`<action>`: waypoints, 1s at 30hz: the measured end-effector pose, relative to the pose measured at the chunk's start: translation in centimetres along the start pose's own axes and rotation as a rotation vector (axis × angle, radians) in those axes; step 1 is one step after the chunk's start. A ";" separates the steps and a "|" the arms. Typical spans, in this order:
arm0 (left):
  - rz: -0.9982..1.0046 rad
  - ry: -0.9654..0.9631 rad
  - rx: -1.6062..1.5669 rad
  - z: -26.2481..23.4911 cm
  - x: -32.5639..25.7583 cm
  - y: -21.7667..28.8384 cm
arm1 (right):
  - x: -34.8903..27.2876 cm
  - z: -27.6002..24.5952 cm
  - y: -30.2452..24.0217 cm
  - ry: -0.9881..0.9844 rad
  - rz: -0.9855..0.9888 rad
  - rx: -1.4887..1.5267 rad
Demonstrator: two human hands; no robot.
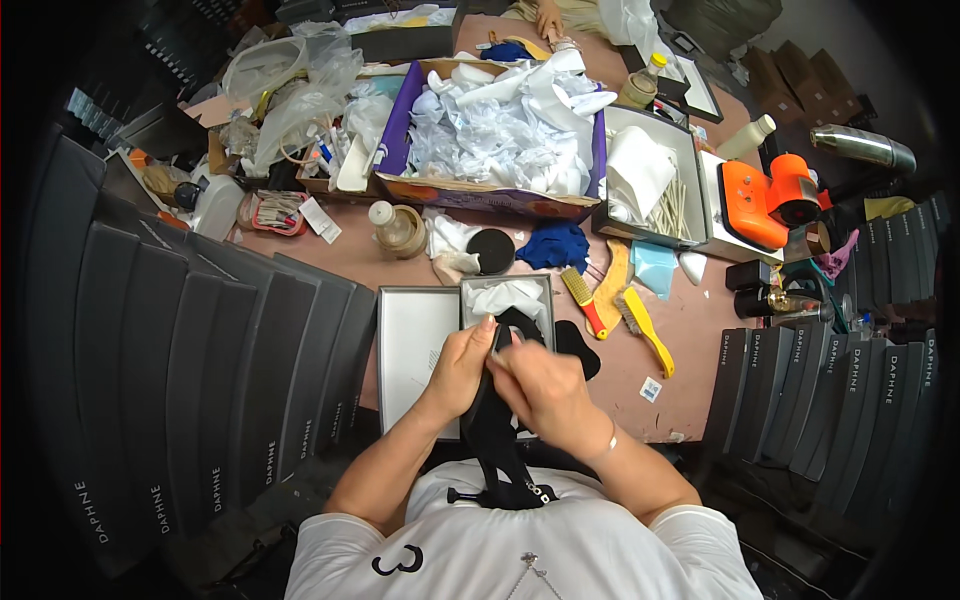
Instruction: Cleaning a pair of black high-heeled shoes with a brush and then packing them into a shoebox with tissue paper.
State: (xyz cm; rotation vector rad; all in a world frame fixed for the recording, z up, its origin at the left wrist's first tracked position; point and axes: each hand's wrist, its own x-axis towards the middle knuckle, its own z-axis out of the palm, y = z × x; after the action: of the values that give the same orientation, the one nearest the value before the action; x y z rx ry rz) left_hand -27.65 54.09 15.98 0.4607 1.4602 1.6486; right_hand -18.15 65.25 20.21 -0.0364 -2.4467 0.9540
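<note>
My left hand (459,372) is closed around a black shoe (488,418), held upright in front of my chest. Straps hang from the shoe, and a shiny buckle (540,492) shows near my shirt. My right hand (548,394) has its fingers pinched together against the shoe's upper end; what they hold, if anything, is hidden. Just beyond lies an open grey-edged shoebox (549,300) with white tissue paper (505,297) inside. Its white-lined other half (408,345) lies to the left. A rounded black piece (577,350) rests right of the box.
A purple carton (398,125) full of crumpled tissue stands at the back. Two brushes, one red-handled (590,312) and one yellow (655,342), lie to the right. Rows of dark shoeboxes (215,370) flank both sides. Across the table another person's hand (549,18) shows.
</note>
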 end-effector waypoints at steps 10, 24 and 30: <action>-0.087 -0.014 -0.019 -0.4 0.4 0.7 | 1.1 -0.7 2.4 0.078 0.323 0.263; -0.071 0.016 -0.020 -0.6 0.6 0.1 | -0.9 -0.1 -0.4 -0.118 -0.071 0.095; -0.028 -0.028 0.000 -1.2 0.8 -1.3 | 0.2 0.9 2.3 -0.010 -0.072 -0.019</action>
State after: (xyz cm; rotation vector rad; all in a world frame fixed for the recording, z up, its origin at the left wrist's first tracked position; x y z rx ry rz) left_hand -28.49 53.92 14.29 0.4601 1.4401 1.6136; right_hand -19.11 66.42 18.30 0.0501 -2.4482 0.9021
